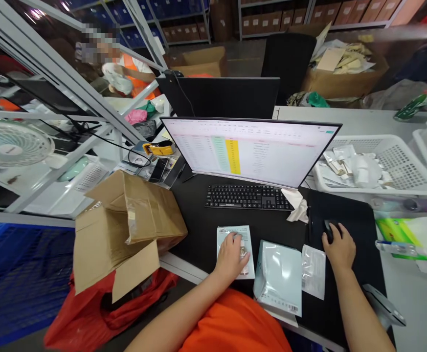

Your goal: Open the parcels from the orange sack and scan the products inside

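Observation:
My left hand lies on a thin light-blue box with a printed front, its thumb spread away from the bent fingers. Part of the box is hidden beneath the palm. My right hand wraps over a black computer mouse on a dark mouse pad. Between the hands sit a thicker light-blue box in shiny clear wrap and a flat white-and-clear packet. Beyond them, a black keyboard stands before a monitor showing a spreadsheet. A crumpled white tissue touches the keyboard's right end.
An open cardboard box is at the left, above a red bag. At the right are a white basket of small packets, a green-and-white pack and a grey scanner. A fan and another person appear at far left.

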Demonstrator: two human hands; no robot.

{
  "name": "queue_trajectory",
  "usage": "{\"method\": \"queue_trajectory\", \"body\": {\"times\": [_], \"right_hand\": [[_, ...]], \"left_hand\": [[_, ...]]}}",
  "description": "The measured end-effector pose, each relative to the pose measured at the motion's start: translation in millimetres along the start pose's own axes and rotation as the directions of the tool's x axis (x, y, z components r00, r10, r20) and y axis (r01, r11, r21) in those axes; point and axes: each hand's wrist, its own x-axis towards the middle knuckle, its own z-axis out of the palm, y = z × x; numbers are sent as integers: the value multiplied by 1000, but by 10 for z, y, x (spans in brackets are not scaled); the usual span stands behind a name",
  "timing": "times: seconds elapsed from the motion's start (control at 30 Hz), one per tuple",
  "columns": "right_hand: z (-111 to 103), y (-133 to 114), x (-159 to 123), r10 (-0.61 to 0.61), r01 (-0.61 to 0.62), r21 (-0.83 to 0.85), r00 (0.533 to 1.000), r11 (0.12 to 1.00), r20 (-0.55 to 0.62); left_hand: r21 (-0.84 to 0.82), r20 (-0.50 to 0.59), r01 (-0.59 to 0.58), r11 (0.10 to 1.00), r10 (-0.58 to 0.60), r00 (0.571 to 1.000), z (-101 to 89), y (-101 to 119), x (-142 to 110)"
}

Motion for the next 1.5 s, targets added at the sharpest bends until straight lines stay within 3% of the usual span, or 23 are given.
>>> {"method": "queue_trajectory", "body": {"times": [0.27,0.63,0.83,0.97,1.03,1.13,1.2,1.27,1.37,1.5], "right_hand": [[-39,-45,17,89,-89,-2,996,996,-29],[54,34,-2,32,-34,-20,995,999,-95],[11,-6,4,46,-48,-33,996,998,-76],[10,-11,5,49,-52,-31,996,998,-75],[12,-8,4,48,-51,-30,996,998,-77],[7,-7,0,50,-52,-28,996,998,-75],[1,-7,-2,48,-50,-24,996,998,-70],[-6,-6,0,47,-49,-26,997,998,-67],[-13,0,3,49,-52,-35,996,998,-70],[-10,30,-8,29,-32,-35,997,999,-65]], "left_hand": [[-58,184,-49,997,59,981,118,183,128],[238,305,-140,961,63,950,136,566,272],[345,299,-138,928,30,954,274,680,362],[313,293,-178,933,84,953,263,618,391],[248,197,-168,954,120,973,162,505,451],[147,-85,-151,978,164,983,-70,180,670],[125,-284,-142,982,172,943,-213,-139,888],[118,-409,-100,988,140,902,-301,-511,1108],[94,-477,-29,995,71,876,-306,-1063,1329],[229,-419,-77,971,169,892,-140,-1521,1352]]}}
